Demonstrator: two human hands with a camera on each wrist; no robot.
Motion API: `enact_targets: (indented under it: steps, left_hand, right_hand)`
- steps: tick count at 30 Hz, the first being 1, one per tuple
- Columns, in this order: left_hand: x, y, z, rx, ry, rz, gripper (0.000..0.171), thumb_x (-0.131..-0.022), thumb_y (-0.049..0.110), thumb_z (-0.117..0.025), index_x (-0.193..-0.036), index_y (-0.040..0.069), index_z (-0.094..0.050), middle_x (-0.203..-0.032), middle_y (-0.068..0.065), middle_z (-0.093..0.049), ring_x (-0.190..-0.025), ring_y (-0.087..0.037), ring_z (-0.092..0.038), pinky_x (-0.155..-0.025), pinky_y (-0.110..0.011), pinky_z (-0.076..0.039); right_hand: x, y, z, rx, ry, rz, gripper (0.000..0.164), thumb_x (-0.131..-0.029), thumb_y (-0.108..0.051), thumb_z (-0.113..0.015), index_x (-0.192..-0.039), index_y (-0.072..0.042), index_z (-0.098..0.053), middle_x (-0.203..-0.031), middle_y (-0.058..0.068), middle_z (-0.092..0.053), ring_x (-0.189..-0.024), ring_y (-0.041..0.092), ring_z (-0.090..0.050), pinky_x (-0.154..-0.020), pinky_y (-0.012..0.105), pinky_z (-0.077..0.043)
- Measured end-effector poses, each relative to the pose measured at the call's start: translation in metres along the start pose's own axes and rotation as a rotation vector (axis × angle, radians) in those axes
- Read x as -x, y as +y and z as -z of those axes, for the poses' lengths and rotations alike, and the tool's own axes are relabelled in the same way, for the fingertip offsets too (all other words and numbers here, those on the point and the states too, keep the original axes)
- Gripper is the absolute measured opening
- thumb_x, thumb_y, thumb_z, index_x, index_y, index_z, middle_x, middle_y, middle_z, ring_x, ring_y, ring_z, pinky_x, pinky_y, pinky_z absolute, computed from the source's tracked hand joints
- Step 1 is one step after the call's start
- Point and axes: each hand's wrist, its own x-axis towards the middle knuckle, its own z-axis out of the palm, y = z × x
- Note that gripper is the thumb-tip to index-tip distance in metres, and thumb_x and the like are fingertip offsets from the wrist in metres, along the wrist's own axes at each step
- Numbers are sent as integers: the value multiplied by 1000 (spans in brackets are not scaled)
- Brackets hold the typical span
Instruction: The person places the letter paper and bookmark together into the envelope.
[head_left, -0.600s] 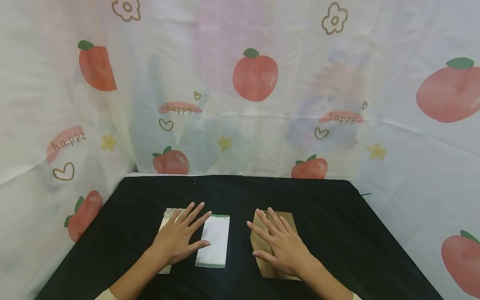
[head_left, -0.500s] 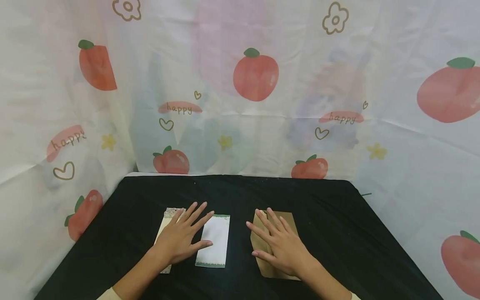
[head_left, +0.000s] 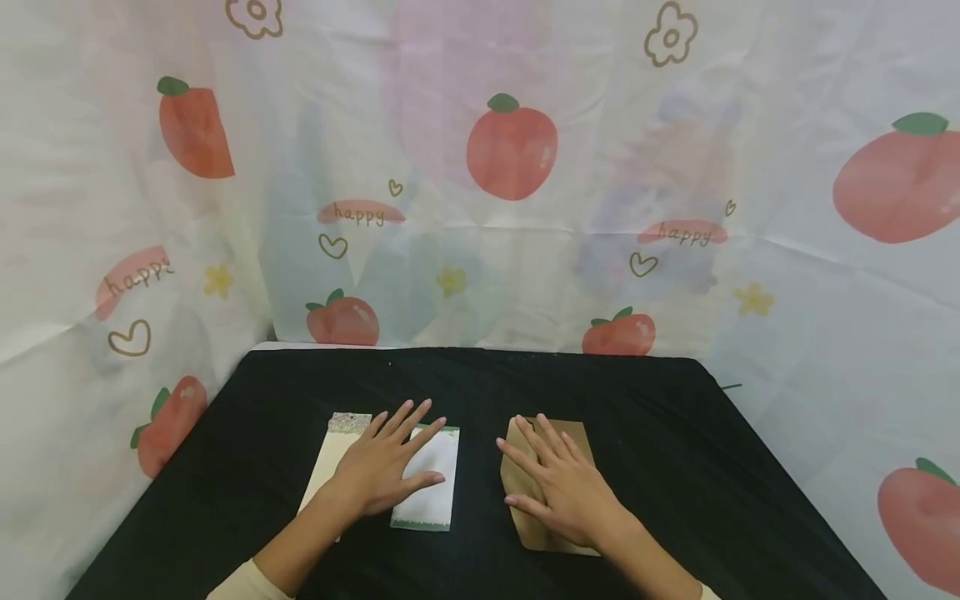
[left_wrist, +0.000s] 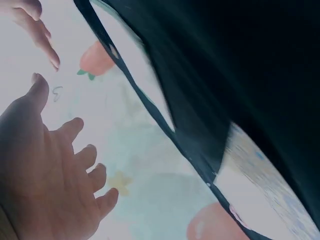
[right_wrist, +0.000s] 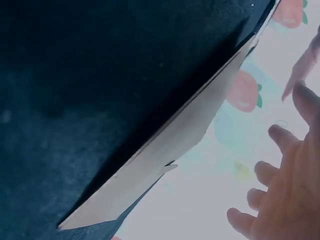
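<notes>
My left hand (head_left: 386,467) hovers with spread fingers over the gap between two papers, partly covering both. One is a cream paper strip (head_left: 324,468) with a speckled, patterned top end; the other is a white card (head_left: 432,487) with green edges. A brown paper envelope (head_left: 516,483) lies to the right, partly hidden beneath my right hand (head_left: 561,487), whose fingers are also spread. In the right wrist view, air shows between that hand (right_wrist: 285,185) and the envelope (right_wrist: 160,145). Neither hand (left_wrist: 55,175) holds anything.
Black cloth (head_left: 675,467) covers the table, and the papers lie flat on it. Behind and at both sides hangs a pale curtain (head_left: 510,275) printed with red fruit, hearts and flowers.
My left hand has shifted to the right, showing more of the cream strip and covering more of the white card. The right hand has barely moved. All three papers stay put.
</notes>
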Motion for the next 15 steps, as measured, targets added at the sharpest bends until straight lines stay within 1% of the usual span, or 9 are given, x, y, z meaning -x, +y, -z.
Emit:
enact_targets:
  steps: [3,7,10,15]
  left_hand:
    - [-4,7,0,10,-10,-12,75,-102,68,-43,-162,24,-38,-170,-6,-23,-154,-30,-20,-119,-56,-21]
    - [-11,16,0,18,-25,-20,74,-101,68,-44,-161,24,-40,-170,-6,-23,-154,-29,-19,-119,-55,-21]
    - [-18,22,-1,20,-53,-17,74,-101,68,-43,-161,23,-40,-170,-5,-22,-155,-28,-18,-120,-54,-20]
    - [-28,31,-2,43,-110,-19,73,-102,66,-44,-161,22,-40,-170,-5,-23,-154,-29,-21,-119,-54,-23]
  right_hand:
    - [-1,-1,3,-23,-40,-48,70,-101,-56,-58,-161,-25,-39,-169,12,-21,-154,39,-14,-114,65,-25]
    - [-3,-2,10,-51,-107,-124,67,-102,-51,-60,-159,-20,-44,-167,16,-25,-153,41,-16,-114,65,-25]
    - [-7,-2,17,-48,-162,-171,67,-101,-51,-61,-157,-16,-46,-166,18,-26,-153,42,-17,-114,65,-25]
    - [-10,-2,28,-72,-233,-250,70,-99,-49,-67,-157,-16,-46,-166,17,-28,-152,44,-18,-113,67,-25]
